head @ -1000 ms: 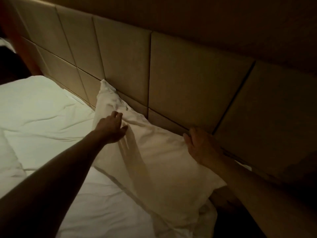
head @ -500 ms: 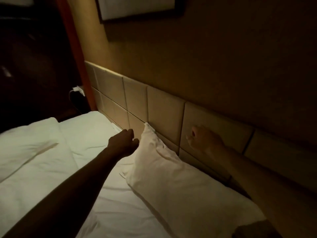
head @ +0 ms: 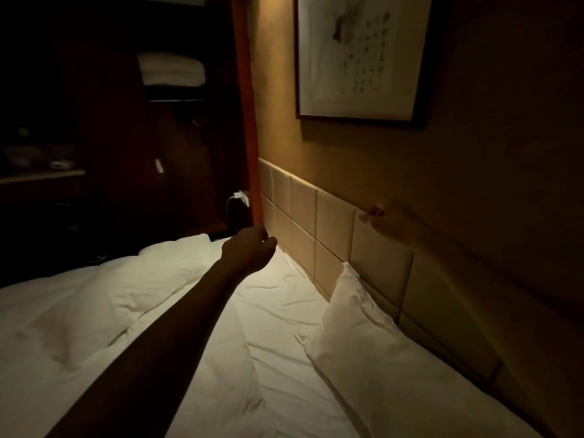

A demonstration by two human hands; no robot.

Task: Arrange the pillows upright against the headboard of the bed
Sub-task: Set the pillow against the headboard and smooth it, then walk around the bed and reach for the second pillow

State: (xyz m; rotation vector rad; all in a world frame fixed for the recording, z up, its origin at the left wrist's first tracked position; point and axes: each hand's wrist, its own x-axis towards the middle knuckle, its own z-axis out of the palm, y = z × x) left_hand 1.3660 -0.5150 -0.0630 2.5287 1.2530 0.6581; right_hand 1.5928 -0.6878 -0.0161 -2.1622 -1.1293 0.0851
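Observation:
A white pillow [head: 379,349] leans tilted against the padded beige headboard [head: 335,222] at the right of the bed. My left hand [head: 249,251] hangs in the air above the white sheet [head: 278,298], fingers curled with nothing in them, well left of the pillow. Raised in front of the headboard's top edge, my right hand [head: 390,221] is blurred, its fingers loosely curled, also holding nothing. Neither hand touches the pillow. A second white pillow or bunched duvet [head: 177,257] lies flat at the far left of the bed.
A framed picture [head: 363,58] hangs on the wall above the headboard. An orange-brown post [head: 246,121] stands at the headboard's far end, with a white charger and cable [head: 240,197] beside it. Folded white bedding [head: 172,69] sits on a dark shelf behind.
Both hands have let go of the pillow and risen away from it. The view has lifted and swung left, now showing the picture, the post and the far side of the bed.

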